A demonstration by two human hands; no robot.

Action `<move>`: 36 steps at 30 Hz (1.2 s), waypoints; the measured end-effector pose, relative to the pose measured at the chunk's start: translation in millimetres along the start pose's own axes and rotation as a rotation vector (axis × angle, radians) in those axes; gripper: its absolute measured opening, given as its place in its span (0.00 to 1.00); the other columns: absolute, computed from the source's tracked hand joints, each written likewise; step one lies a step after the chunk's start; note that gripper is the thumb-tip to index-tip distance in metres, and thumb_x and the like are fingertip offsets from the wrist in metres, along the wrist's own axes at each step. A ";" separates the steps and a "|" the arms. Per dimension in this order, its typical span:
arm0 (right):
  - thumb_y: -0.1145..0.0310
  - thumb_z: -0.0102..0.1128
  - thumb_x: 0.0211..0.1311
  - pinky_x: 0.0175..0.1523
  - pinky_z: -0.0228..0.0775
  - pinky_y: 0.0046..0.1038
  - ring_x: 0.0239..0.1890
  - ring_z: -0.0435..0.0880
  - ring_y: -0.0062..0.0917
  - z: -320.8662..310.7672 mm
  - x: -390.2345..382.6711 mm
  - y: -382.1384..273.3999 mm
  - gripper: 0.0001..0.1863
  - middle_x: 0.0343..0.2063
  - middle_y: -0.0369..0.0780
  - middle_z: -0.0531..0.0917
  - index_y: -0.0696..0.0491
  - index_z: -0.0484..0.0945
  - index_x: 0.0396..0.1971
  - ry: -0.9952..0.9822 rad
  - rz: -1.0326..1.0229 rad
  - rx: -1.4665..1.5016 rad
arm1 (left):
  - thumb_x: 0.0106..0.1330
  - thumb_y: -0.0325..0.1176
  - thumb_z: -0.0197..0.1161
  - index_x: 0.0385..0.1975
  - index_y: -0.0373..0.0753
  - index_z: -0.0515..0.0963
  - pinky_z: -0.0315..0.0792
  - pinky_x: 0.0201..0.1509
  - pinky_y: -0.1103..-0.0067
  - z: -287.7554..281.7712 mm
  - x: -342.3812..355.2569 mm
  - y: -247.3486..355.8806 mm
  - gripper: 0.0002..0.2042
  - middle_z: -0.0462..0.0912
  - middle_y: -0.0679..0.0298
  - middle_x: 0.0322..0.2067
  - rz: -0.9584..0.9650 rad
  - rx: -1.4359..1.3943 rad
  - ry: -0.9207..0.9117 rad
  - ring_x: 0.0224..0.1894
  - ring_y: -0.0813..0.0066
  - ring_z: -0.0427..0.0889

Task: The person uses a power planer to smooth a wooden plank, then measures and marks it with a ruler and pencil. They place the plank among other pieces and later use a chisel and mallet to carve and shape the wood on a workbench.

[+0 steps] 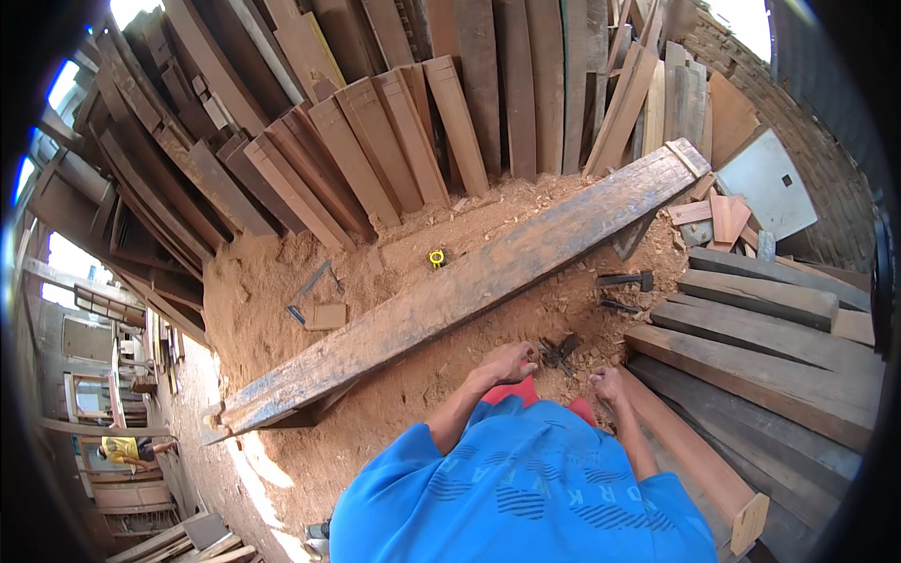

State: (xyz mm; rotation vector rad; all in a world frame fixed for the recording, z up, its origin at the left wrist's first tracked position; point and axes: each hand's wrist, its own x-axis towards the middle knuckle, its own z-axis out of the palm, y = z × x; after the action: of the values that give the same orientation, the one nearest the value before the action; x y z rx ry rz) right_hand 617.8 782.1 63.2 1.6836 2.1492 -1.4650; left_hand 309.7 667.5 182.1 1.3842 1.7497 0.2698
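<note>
My left hand (511, 363) is in front of my body with its fingers curled in; anything in them is too small to make out. To its right, my right hand (608, 383) is also closed, beside the near end of a reddish-brown plank (683, 433). Its contents are hidden too. Between and just beyond my hands, a dark metal tool (559, 351) lies on the sawdust, its exact kind unclear. A long, worn wooden bench (450, 296) runs diagonally beyond my hands.
Past the bench, a yellow tape measure (436, 258), a thin-framed tool (314, 289) and a small wood block (326, 316) lie on sawdust. Dark-headed tools (625, 281) lie right of my hands. Stacked beams (751, 357) fill the right; boards (375, 141) lean behind. A person (122, 450) is far left.
</note>
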 end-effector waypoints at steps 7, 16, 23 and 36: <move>0.64 0.63 0.59 0.58 0.73 0.39 0.53 0.83 0.45 -36.5 71.8 -70.4 0.23 0.46 0.53 0.85 0.59 0.80 0.53 0.086 -0.020 -0.108 | 0.66 0.48 0.63 0.65 0.37 0.68 0.65 0.70 0.62 -38.5 27.9 -41.6 0.31 0.74 0.44 0.61 -0.081 -0.102 0.030 0.65 0.48 0.71; 0.60 0.63 0.64 0.72 0.62 0.43 0.68 0.67 0.51 -51.0 225.0 -219.7 0.39 0.72 0.49 0.62 0.54 0.58 0.72 0.037 0.135 -0.412 | 0.66 0.50 0.64 0.72 0.37 0.56 0.53 0.77 0.59 -268.1 214.3 -113.8 0.40 0.58 0.44 0.71 -0.194 0.078 0.437 0.74 0.43 0.55; 0.54 0.63 0.61 0.74 0.59 0.43 0.70 0.64 0.54 -16.1 280.8 -249.1 0.52 0.77 0.54 0.44 0.56 0.42 0.77 -0.215 0.307 -0.464 | 0.63 0.46 0.68 0.75 0.38 0.51 0.48 0.78 0.57 -483.1 332.8 -124.1 0.44 0.51 0.43 0.74 -0.061 0.353 0.743 0.76 0.45 0.49; 0.51 0.62 0.61 0.77 0.51 0.38 0.75 0.51 0.58 -0.4 313.4 -219.6 0.59 0.71 0.72 0.31 0.73 0.33 0.72 -0.389 0.308 -0.419 | 0.60 0.47 0.68 0.75 0.34 0.45 0.42 0.80 0.57 -668.2 476.7 -163.3 0.49 0.51 0.45 0.74 -0.170 0.630 0.735 0.77 0.44 0.47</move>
State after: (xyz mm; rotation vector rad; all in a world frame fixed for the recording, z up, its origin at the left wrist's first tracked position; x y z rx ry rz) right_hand 319.9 1020.2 32.0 1.3691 1.7419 -1.0580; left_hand -292.8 1244.6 249.4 1.6761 2.7136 0.1392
